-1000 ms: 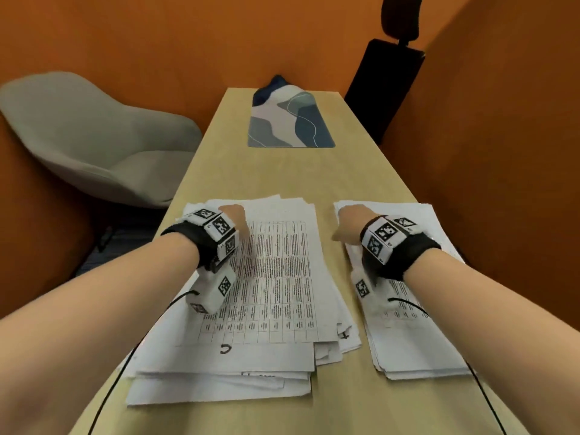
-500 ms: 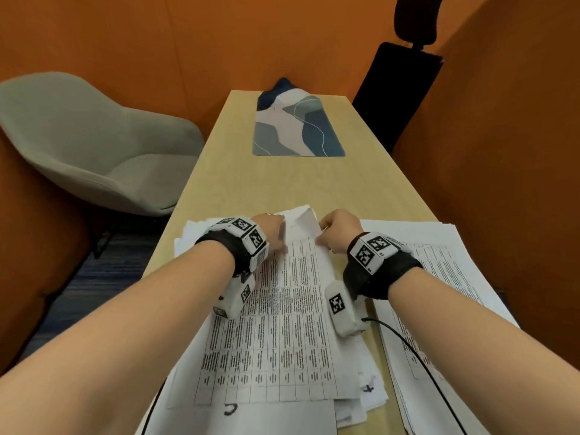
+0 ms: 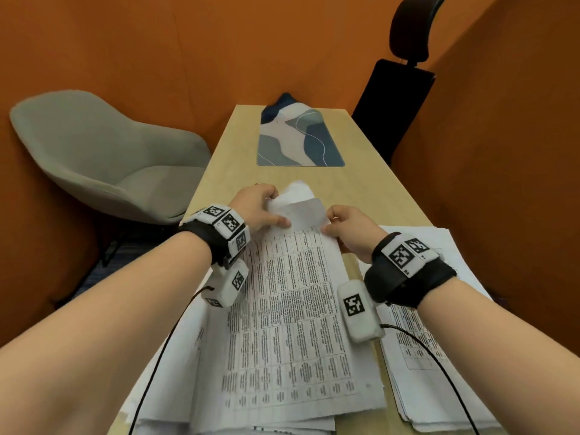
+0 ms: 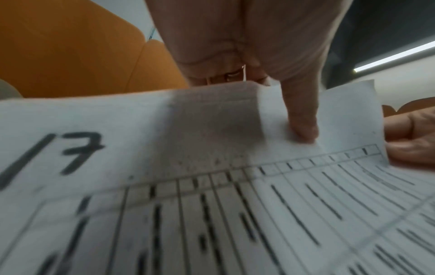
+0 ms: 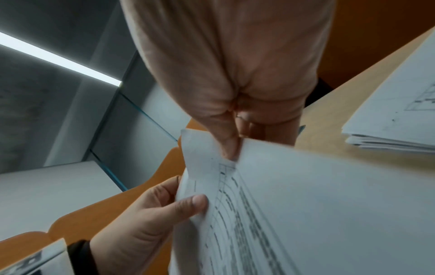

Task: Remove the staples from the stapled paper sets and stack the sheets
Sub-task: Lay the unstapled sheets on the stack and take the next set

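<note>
With the set's (image 3: 292,296) top edge, at frame centre, pinched by left hand (image 3: 255,208) and right hand (image 3: 351,230), the corner could be torn if pulled apart hard.

The long wooden surface (image 3: 361,189) holds a messy pile of papers (image 3: 282,356) near us, a second pile (image 3: 439,356) to its right, and a blue mat (image 3: 298,139) far back.

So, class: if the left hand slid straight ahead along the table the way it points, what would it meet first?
Probably the mat; bare table lies between it and the left hand, though depth is unclear.
</note>
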A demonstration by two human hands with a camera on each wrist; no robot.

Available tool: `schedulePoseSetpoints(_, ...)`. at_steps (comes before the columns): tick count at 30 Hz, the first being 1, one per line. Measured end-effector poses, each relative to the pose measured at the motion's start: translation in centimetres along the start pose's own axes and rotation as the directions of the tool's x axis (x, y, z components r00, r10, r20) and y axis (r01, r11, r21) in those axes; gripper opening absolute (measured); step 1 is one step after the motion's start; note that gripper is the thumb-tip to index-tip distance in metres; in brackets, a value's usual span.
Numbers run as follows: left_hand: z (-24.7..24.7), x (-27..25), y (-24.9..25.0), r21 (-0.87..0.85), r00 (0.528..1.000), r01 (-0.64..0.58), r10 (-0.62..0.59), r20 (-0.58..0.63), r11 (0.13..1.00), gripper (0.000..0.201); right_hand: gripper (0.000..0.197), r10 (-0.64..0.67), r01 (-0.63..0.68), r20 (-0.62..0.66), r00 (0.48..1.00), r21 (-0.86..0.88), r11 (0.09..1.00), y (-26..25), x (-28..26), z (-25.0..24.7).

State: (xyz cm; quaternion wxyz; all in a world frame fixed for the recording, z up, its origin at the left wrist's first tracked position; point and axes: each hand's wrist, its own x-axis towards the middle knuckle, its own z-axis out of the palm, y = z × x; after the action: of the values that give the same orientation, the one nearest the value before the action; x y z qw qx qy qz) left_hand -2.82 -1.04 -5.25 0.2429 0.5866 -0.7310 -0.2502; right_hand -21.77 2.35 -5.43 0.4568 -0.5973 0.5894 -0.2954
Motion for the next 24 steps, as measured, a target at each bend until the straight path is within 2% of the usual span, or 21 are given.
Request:
schedulePoseSetpoints(3, -1.3, -1.6, 1.0, -0.093, 1.000, -0.001, 0.003, 0.023, 0.996, 0.031, 0.024, -0.045, 0.045, -0.001, 0.999, -0.020, 0.999, -0.8, -1.6, -0.1)
schedulePoseSetpoints(8, -3.0, -4.7, 3.2, -0.222, 1.000, 0.002, -0.003, -0.007, 0.975, 0.043, 0.020, -0.125, 0.114, -0.098, 0.987, -0.104, 0.988, -1.8, -4.4, -1.0)
schedulePoseSetpoints(11, -3.3, -6.7, 3.8, -0.331, 0.998, 0.037, -0.049, -0.029, 0.943, 0.041, 0.043, -0.106, 0.090, -0.070, 0.992, -0.202, 0.975, -2.0, -6.1, -2.0)
schedulePoseSetpoints(13, -2.9, -8.1, 4.1, -0.411, 0.994, 0.053, -0.086, -0.060, 0.910, 0.050, 0.051, -0.055, 0.058, 0.017, 0.998, -0.308, 0.949, -2.1, -7.0, -2.9)
schedulePoseSetpoints(15, -2.2, -9.6, 4.2, -0.424, 0.989, 0.082, -0.126, -0.076, 0.902, 0.056, 0.043, 0.026, 0.036, 0.133, 0.991, -0.447, 0.894, -1.7, -7.9, -3.8)
schedulePoseSetpoints(17, -1.6, -10.6, 4.0, -0.384, 0.985, 0.128, -0.164, -0.061, 0.914, 0.042, 0.025, 0.139, 0.003, 0.186, 0.973, -0.607, 0.795, -1.0, -8.7, -4.4)
schedulePoseSetpoints(19, -0.6, -11.6, 3.5, -0.387, 0.972, 0.206, -0.234, -0.026, 0.899, 0.029, 0.018, 0.228, -0.033, 0.177, 0.958, -0.717, 0.696, 0.0, -9.2, -4.8)
schedulePoseSetpoints(21, 0.8, -12.2, 2.9, -0.370, 0.956, 0.273, -0.294, -0.001, 0.888, 0.020, 0.019, 0.264, -0.061, 0.135, 0.955, -0.783, 0.619, 0.9, -9.1, -4.9)
schedulePoseSetpoints(24, 2.5, -12.8, 2.1, -0.303, 0.942, 0.324, -0.335, 0.016, 0.896, 0.022, 0.023, 0.225, -0.071, 0.054, 0.973, -0.855, 0.513, 1.6, -8.5, -4.9)
